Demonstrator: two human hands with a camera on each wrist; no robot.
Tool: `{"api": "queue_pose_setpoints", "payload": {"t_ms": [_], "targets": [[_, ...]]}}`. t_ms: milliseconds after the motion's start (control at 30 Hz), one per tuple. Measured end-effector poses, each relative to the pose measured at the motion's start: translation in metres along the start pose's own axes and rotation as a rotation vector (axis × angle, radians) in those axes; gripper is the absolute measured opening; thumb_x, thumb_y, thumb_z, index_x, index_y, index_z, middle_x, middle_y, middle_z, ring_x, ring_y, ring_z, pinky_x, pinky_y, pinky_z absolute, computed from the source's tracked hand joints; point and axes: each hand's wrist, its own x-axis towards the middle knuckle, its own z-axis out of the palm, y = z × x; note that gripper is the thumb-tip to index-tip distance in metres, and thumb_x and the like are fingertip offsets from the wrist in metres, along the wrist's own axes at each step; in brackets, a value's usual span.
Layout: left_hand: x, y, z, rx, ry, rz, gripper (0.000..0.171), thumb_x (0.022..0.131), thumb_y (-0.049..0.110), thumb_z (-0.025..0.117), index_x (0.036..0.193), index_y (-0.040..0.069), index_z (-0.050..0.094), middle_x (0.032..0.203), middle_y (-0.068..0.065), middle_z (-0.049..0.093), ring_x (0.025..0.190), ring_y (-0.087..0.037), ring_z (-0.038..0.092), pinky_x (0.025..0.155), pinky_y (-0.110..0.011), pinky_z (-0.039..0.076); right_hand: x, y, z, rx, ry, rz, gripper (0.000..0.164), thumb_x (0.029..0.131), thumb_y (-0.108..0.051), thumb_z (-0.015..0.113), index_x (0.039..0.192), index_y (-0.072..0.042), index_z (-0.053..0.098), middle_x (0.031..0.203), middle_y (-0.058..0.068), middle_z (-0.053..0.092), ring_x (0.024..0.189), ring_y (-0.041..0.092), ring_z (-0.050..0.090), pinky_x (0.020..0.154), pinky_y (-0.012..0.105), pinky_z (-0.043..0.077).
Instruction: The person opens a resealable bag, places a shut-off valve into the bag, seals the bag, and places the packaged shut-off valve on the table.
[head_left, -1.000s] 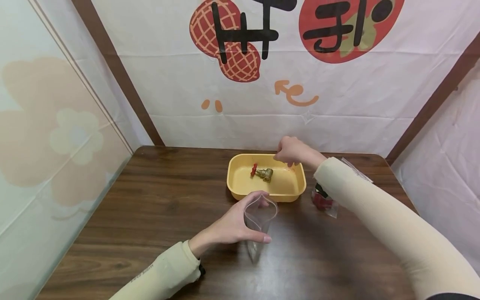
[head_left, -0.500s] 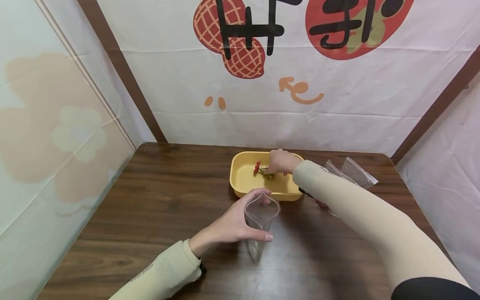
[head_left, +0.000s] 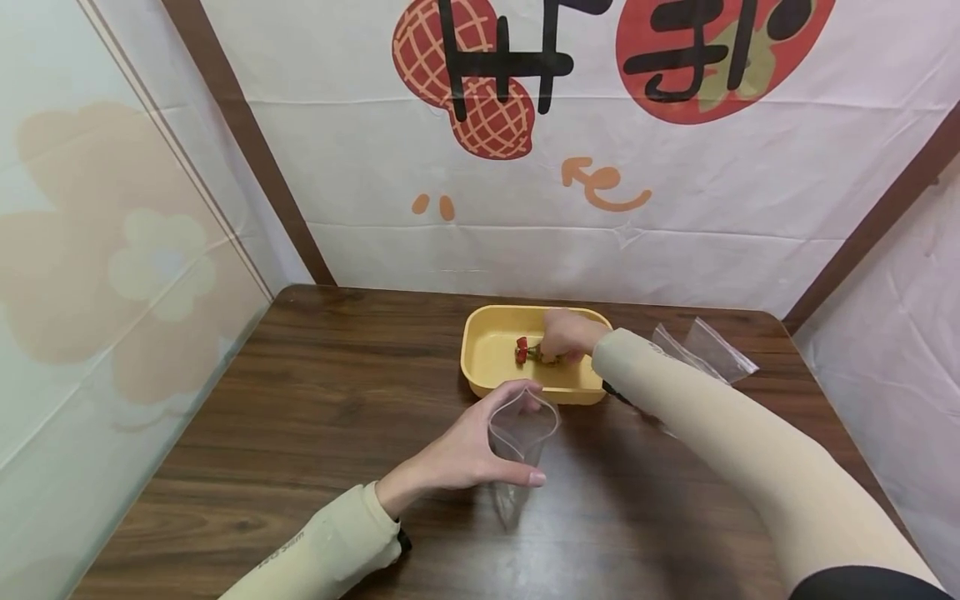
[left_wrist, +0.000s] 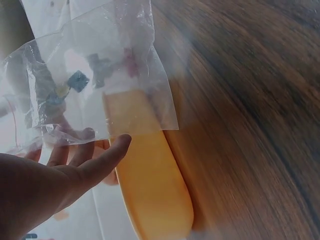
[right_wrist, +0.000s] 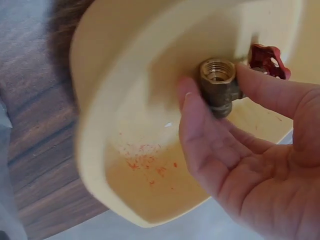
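Note:
My left hand (head_left: 468, 446) holds a clear zip bag (head_left: 525, 429) upright, its mouth spread between thumb and fingers, just in front of the yellow tray (head_left: 480, 350). The left wrist view shows the bag (left_wrist: 100, 90) up close, with the fingers around its side; blurred dark and red shapes show through the plastic. Inside the tray, my right hand (head_left: 572, 335) grips a brass valve with a red handwheel (head_left: 521, 350). From the right wrist, thumb and fingers pinch the valve's threaded body (right_wrist: 218, 90); in the head view the hand covers most of that body.
Flat clear zip bags (head_left: 708, 354) lie on the wooden table (head_left: 337, 400) to the right, partly behind my right sleeve (head_left: 697, 425). Red specks (right_wrist: 145, 160) mark the tray floor. A printed cloth wall (head_left: 360, 183) stands behind the table.
My right hand has come down from the tray's rim into the tray and taken hold of the valve, which has turned and shifted slightly right. The left hand keeps the bag in place.

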Motion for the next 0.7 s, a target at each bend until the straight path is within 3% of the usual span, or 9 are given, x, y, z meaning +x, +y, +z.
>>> {"api": "queue_pose_setpoints", "payload": {"t_ms": [133, 267, 500, 700], "targets": [[0.001, 0.000, 0.001, -0.003, -0.002, 0.005, 0.093, 0.077, 0.034, 0.094, 0.155, 0.026, 0.044, 0.140, 0.002, 0.059, 0.134, -0.014, 0.051, 0.115, -0.051, 0.037, -0.002, 0.002, 0.000, 0.001, -0.016, -0.021, 0.025, 0.094, -0.007, 0.070, 0.075, -0.008, 0.055, 0.062, 0.004, 0.054, 0.054, 0.016, 0.060, 0.063, 0.035, 0.061], [0.003, -0.002, 0.002, -0.010, 0.001, 0.023, 0.094, 0.077, 0.032, 0.094, 0.155, 0.018, 0.044, 0.140, -0.002, 0.060, 0.134, -0.015, 0.051, 0.115, -0.055, 0.036, -0.003, 0.005, -0.002, 0.027, -0.027, -0.012, 0.026, 0.093, -0.009, 0.077, 0.075, -0.007, 0.057, 0.070, 0.007, 0.061, 0.064, 0.020, 0.066, 0.074, 0.040, 0.063], [0.003, 0.000, 0.004, -0.010, -0.001, 0.029, 0.093, 0.077, 0.032, 0.094, 0.155, 0.018, 0.045, 0.141, -0.006, 0.060, 0.134, -0.015, 0.051, 0.116, -0.050, 0.036, -0.007, 0.010, -0.004, 0.053, -0.046, -0.034, 0.028, 0.086, -0.013, 0.085, 0.075, -0.007, 0.061, 0.075, 0.005, 0.061, 0.073, 0.021, 0.069, 0.078, 0.040, 0.063], [0.004, -0.001, 0.006, -0.016, -0.008, 0.023, 0.090, 0.077, 0.031, 0.094, 0.153, 0.022, 0.046, 0.141, -0.005, 0.060, 0.134, -0.015, 0.051, 0.117, -0.047, 0.035, -0.011, 0.012, -0.007, 0.071, -0.059, -0.083, 0.024, 0.086, -0.005, 0.083, 0.071, -0.006, 0.065, 0.073, 0.004, 0.066, 0.078, 0.020, 0.068, 0.078, 0.040, 0.063]]}}
